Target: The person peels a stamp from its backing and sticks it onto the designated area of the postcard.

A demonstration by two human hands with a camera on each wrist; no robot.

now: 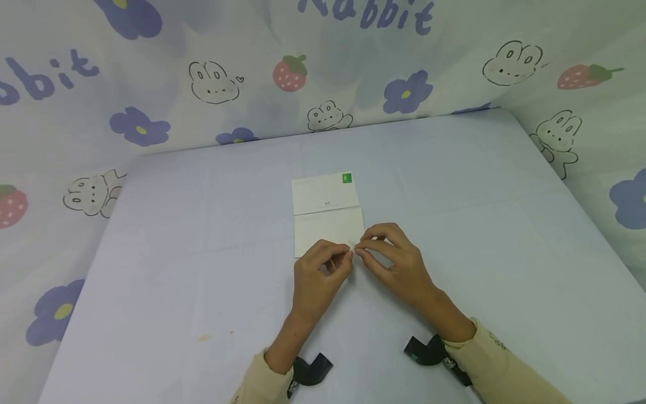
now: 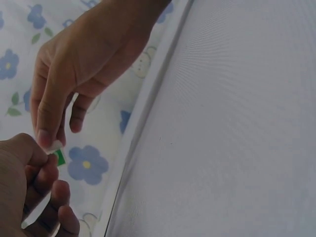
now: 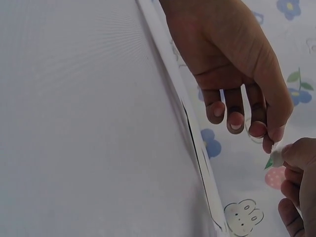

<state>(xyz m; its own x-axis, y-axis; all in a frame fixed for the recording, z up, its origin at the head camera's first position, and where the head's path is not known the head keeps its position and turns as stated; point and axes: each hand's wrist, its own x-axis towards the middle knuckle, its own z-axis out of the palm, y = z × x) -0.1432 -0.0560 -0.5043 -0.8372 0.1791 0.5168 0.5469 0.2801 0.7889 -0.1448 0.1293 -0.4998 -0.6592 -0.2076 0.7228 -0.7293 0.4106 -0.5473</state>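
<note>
Fingertips of my left hand point(image 1: 319, 275) and right hand point(image 1: 398, 261) meet over the lower right corner of a white folded paper point(image 1: 328, 230). Between them they pinch a tiny white-and-green piece point(image 3: 276, 156), like a sticker or stamp; the fingers cover most of it. In the left wrist view the piece point(image 2: 55, 146) shows a white part and a green corner. Flat on the table, the paper has a crease across it and a green square stamp point(image 1: 347, 178) at its upper right corner.
A white cloth covers the table point(image 1: 202, 224), with small yellowish stains point(image 1: 204, 338) at the front left. Behind and beside it hangs a curtain point(image 1: 262, 67) printed with rabbits, flowers and strawberries. Black wrist-worn devices point(image 1: 313, 370) sit by both sleeves.
</note>
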